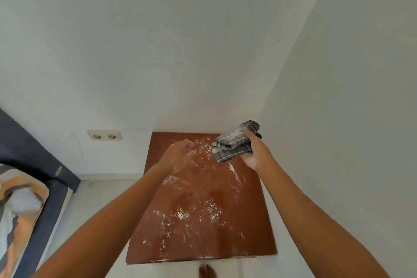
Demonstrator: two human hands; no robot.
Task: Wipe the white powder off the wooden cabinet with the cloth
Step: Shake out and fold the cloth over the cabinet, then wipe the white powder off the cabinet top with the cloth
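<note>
A reddish-brown wooden cabinet top (252,228) stands in the room's corner. White powder (182,214) lies scattered over it in patches, with a streak near the far right. My right hand (256,153) holds a bunched grey striped cloth (234,144) above the cabinet's far right part. My left hand (180,153) hovers over the far left part, fingers loosely spread and dusted with powder, holding nothing.
White walls meet right behind and to the right of the cabinet. A double wall socket (105,135) sits to the left. A bed with a dark blue cover (29,153) and a patterned pillow (20,201) fills the left edge. A bare foot (206,272) shows below the cabinet's front edge.
</note>
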